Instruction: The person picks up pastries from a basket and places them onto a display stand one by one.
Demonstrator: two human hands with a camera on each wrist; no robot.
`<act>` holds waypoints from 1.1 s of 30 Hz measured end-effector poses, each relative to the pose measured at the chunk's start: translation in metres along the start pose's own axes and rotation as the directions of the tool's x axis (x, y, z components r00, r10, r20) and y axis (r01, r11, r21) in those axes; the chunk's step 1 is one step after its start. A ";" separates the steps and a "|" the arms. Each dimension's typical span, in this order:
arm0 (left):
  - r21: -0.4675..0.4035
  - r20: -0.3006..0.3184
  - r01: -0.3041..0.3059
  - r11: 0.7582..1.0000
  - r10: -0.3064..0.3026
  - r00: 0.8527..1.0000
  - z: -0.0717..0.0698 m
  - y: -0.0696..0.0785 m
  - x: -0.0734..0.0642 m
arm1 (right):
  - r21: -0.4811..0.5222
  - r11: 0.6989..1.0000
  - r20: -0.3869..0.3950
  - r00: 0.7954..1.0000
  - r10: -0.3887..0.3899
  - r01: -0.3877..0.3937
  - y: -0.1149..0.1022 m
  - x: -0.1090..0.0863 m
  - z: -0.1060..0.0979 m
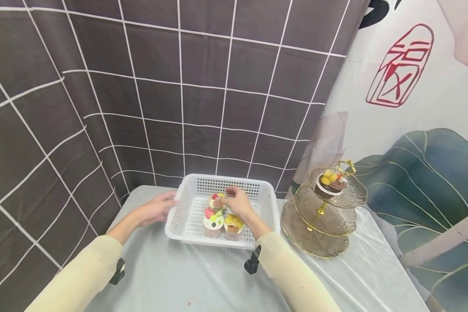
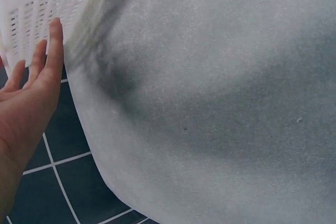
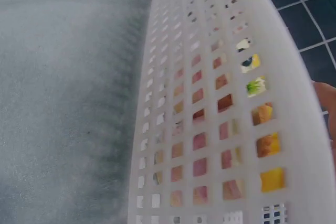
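In the head view, a white plastic basket (image 1: 184, 223) with slotted walls holds several dessert cups. One near cup (image 1: 213, 222) has strawberry and green pieces on white cream; beside it is a cup with yellow fruit (image 1: 234, 223). My right hand (image 1: 239, 203) reaches inside, thumb and fingertips at a third cup (image 1: 214, 199) behind them, partly covered by the hand. Whether the fingers grip it is hidden. My left hand (image 1: 157, 209) is at the basket's left end, fingers extended; in the left wrist view the hand (image 2: 34, 90) has straight fingers against or close beside the basket wall (image 2: 47, 11).
Right of the basket stands a three-tier stand (image 1: 316, 225) with gold rims. Its top tier bears a chocolate-coloured dessert cup (image 1: 329, 182). A pale cloth (image 1: 171, 277) covers the table, and a dark gridded curtain (image 1: 203, 108) hangs behind.
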State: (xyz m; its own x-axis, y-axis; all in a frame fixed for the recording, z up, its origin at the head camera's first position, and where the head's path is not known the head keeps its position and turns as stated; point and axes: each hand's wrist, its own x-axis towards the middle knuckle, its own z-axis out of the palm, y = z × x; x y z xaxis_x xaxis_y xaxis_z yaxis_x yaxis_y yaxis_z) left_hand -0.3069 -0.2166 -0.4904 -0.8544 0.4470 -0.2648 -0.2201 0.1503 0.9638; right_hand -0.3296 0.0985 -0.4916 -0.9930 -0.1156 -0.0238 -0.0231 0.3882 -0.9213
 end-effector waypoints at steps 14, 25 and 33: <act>-0.002 -0.013 -0.004 1.000 0.004 1.000 0.002 0.000 -0.002 | -0.185 0.980 0.109 0.990 0.089 -0.068 -0.001 0.007 -0.002; -0.006 -0.027 -0.008 1.000 0.007 1.000 0.005 -0.003 -0.003 | -0.277 0.960 0.202 0.975 0.093 -0.034 0.008 0.015 -0.001; -0.005 -0.035 -0.007 1.000 0.007 0.999 0.007 -0.002 -0.004 | -0.290 0.956 0.210 0.973 0.098 -0.034 0.012 0.018 0.004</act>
State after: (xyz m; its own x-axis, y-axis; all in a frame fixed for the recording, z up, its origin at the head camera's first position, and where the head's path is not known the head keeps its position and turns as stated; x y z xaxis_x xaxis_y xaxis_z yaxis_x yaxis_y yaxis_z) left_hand -0.3002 -0.2127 -0.4913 -0.8719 0.4170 -0.2568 -0.2162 0.1428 0.9658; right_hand -0.3475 0.0971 -0.5047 -0.9440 -0.2661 -0.1949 -0.0221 0.6407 -0.7675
